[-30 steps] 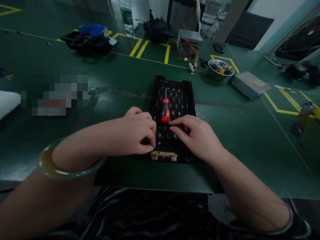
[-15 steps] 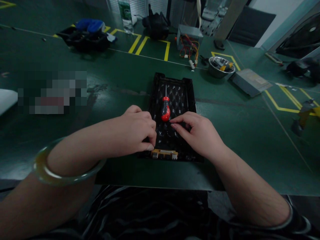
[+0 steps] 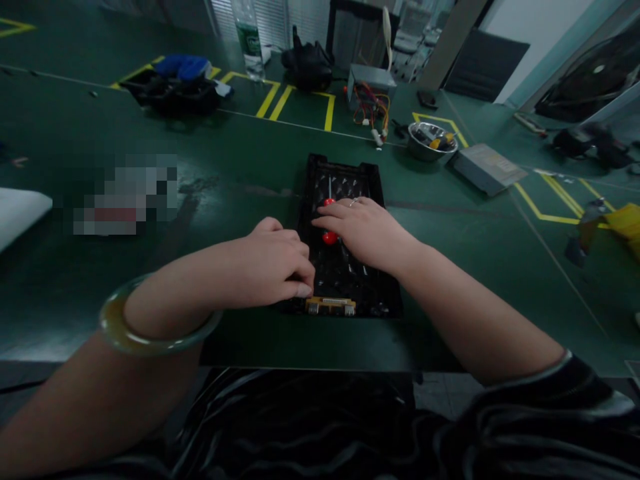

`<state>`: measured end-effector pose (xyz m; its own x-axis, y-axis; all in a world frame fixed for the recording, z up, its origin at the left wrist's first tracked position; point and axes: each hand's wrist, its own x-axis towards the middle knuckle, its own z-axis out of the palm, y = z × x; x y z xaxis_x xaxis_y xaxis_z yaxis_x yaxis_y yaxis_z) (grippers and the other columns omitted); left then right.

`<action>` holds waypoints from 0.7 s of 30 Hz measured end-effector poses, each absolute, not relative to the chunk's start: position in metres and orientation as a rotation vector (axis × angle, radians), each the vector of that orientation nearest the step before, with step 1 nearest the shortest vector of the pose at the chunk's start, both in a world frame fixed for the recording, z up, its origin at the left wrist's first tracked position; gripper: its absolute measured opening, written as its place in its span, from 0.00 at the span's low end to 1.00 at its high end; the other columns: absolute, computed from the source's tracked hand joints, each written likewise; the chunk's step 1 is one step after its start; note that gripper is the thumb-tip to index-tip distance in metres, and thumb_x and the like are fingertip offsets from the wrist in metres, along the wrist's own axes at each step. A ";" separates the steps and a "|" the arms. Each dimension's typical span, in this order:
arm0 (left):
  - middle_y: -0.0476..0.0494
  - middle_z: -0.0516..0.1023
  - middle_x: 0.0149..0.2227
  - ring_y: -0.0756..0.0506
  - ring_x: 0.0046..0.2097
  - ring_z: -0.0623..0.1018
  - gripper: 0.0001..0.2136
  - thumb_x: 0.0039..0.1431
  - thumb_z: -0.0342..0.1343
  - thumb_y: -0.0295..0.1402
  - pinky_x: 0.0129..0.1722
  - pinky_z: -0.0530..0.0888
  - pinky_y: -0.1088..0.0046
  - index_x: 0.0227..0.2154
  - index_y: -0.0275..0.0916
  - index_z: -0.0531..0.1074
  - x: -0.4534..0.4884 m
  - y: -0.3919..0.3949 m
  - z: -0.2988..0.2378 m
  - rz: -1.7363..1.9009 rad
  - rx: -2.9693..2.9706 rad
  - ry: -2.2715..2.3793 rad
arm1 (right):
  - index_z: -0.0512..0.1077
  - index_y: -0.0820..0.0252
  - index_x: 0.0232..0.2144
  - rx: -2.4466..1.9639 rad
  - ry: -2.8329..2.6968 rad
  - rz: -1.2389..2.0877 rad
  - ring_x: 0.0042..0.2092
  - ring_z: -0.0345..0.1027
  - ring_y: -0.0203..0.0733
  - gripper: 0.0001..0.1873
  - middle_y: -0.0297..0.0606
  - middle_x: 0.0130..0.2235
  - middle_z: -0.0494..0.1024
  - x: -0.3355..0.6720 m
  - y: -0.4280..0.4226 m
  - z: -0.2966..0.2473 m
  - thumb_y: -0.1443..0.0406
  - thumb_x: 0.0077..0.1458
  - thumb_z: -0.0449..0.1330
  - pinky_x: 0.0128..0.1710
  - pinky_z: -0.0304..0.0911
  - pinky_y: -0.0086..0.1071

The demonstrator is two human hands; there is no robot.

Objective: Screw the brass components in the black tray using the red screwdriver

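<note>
A black plastic tray (image 3: 367, 283) with a patterned floor lies on the green table in front of me. A small orange-brown circuit board (image 3: 331, 306) with metal ports sits along its near edge. My left hand (image 3: 273, 267) is curled at the tray's near left corner, thumb and forefinger closed at the board's left end. Inside the tray lies a red and black screwdriver (image 3: 329, 238), its shaft pointing away from me. Over its handle is my right hand (image 3: 367, 230), fingers stretched across it; the thumb is hidden beneath.
Beyond the tray stand a power supply (image 3: 371, 83) with coloured cables, a metal bowl (image 3: 429, 150) of tools and a flat grey metal box (image 3: 486, 168). A black organiser (image 3: 173, 97) and a bottle (image 3: 251, 50) are at the back left. A blurred patch covers something at left.
My right hand has moved forward from below the screwdriver to over its handle, its fingers going from nearly pinched to stretched out. My left hand stays at the board. The view has shifted slightly.
</note>
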<state>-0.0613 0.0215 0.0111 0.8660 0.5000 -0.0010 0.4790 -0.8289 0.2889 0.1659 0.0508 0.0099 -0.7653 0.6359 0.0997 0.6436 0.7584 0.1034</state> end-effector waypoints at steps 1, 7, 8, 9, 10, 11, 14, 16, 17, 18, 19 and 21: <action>0.51 0.83 0.35 0.44 0.41 0.76 0.08 0.63 0.60 0.37 0.46 0.54 0.62 0.30 0.48 0.82 -0.061 0.022 0.012 0.099 2.755 0.747 | 0.72 0.57 0.58 -1.018 -2.927 -0.229 0.61 0.69 0.53 0.22 0.42 0.63 0.74 0.164 0.056 0.008 0.72 0.67 0.50 0.55 0.65 0.47; 0.53 0.82 0.32 0.44 0.42 0.76 0.09 0.62 0.60 0.36 0.48 0.54 0.62 0.26 0.48 0.81 -0.058 0.022 0.017 0.001 2.675 0.808 | 0.72 0.57 0.58 -0.888 -2.989 -0.311 0.60 0.69 0.51 0.21 0.40 0.60 0.77 0.167 0.068 0.010 0.71 0.67 0.51 0.58 0.61 0.46; 0.53 0.82 0.33 0.44 0.42 0.76 0.09 0.62 0.60 0.35 0.48 0.54 0.62 0.26 0.48 0.81 -0.057 0.022 0.018 -0.010 2.654 0.810 | 0.70 0.57 0.59 -0.881 -2.944 -0.302 0.60 0.69 0.51 0.22 0.40 0.61 0.76 0.170 0.066 0.015 0.71 0.66 0.53 0.59 0.61 0.46; 0.54 0.82 0.33 0.45 0.42 0.76 0.08 0.62 0.61 0.35 0.48 0.54 0.63 0.27 0.48 0.81 -0.057 0.022 0.018 -0.013 2.635 0.808 | 0.68 0.57 0.61 -0.889 -2.871 -0.281 0.60 0.69 0.51 0.23 0.40 0.62 0.75 0.172 0.062 0.021 0.70 0.64 0.55 0.60 0.61 0.46; 0.54 0.82 0.34 0.45 0.43 0.76 0.07 0.62 0.61 0.35 0.48 0.54 0.63 0.28 0.48 0.81 -0.057 0.023 0.018 -0.005 2.620 0.804 | 0.67 0.57 0.62 -0.905 -2.766 -0.244 0.60 0.69 0.51 0.25 0.40 0.62 0.74 0.174 0.056 0.028 0.69 0.63 0.57 0.60 0.61 0.46; 0.54 0.82 0.35 0.44 0.44 0.76 0.06 0.61 0.62 0.35 0.49 0.54 0.63 0.30 0.49 0.82 -0.057 0.023 0.018 0.003 2.611 0.798 | 0.66 0.57 0.62 -0.935 -2.632 -0.197 0.61 0.69 0.50 0.26 0.41 0.62 0.74 0.177 0.049 0.036 0.68 0.62 0.58 0.60 0.62 0.45; 0.53 0.82 0.35 0.43 0.45 0.75 0.04 0.61 0.62 0.35 0.48 0.55 0.62 0.32 0.49 0.82 -0.056 0.023 0.019 -0.003 2.602 0.781 | 0.66 0.55 0.59 -0.922 -2.147 -0.020 0.59 0.70 0.46 0.23 0.41 0.60 0.74 0.180 0.025 0.057 0.66 0.63 0.58 0.63 0.63 0.41; 0.52 0.82 0.35 0.43 0.44 0.76 0.06 0.62 0.61 0.34 0.48 0.55 0.62 0.31 0.49 0.82 -0.056 0.023 0.020 -0.021 2.602 0.782 | 0.68 0.52 0.55 -0.826 -1.890 0.108 0.54 0.73 0.45 0.19 0.39 0.59 0.73 0.181 0.011 0.065 0.65 0.62 0.59 0.59 0.67 0.40; 0.52 0.83 0.35 0.43 0.44 0.76 0.07 0.62 0.61 0.33 0.48 0.55 0.62 0.31 0.49 0.82 -0.055 0.023 0.020 -0.022 2.602 0.781 | 0.69 0.51 0.54 -0.790 -1.793 0.164 0.52 0.74 0.44 0.18 0.38 0.58 0.73 0.181 0.006 0.066 0.65 0.61 0.59 0.57 0.68 0.40; 0.52 0.83 0.35 0.43 0.44 0.76 0.07 0.62 0.60 0.33 0.48 0.56 0.63 0.31 0.49 0.82 -0.055 0.023 0.020 -0.012 2.601 0.779 | 0.70 0.50 0.52 -0.770 -1.721 0.210 0.50 0.75 0.44 0.16 0.36 0.57 0.73 0.181 0.002 0.065 0.65 0.62 0.58 0.55 0.70 0.41; 0.52 0.83 0.35 0.44 0.44 0.76 0.07 0.62 0.60 0.33 0.48 0.56 0.63 0.31 0.49 0.82 -0.055 0.023 0.020 0.002 2.599 0.778 | 0.70 0.49 0.51 -0.772 -1.669 0.244 0.49 0.75 0.44 0.15 0.36 0.57 0.74 0.181 -0.001 0.063 0.64 0.62 0.57 0.53 0.70 0.41; 0.52 0.83 0.35 0.44 0.44 0.77 0.07 0.62 0.60 0.32 0.48 0.57 0.64 0.31 0.48 0.82 -0.055 0.025 0.019 0.022 2.586 0.771 | 0.71 0.48 0.51 -0.814 -1.620 0.286 0.48 0.74 0.45 0.14 0.36 0.56 0.75 0.182 -0.005 0.056 0.60 0.63 0.56 0.51 0.71 0.43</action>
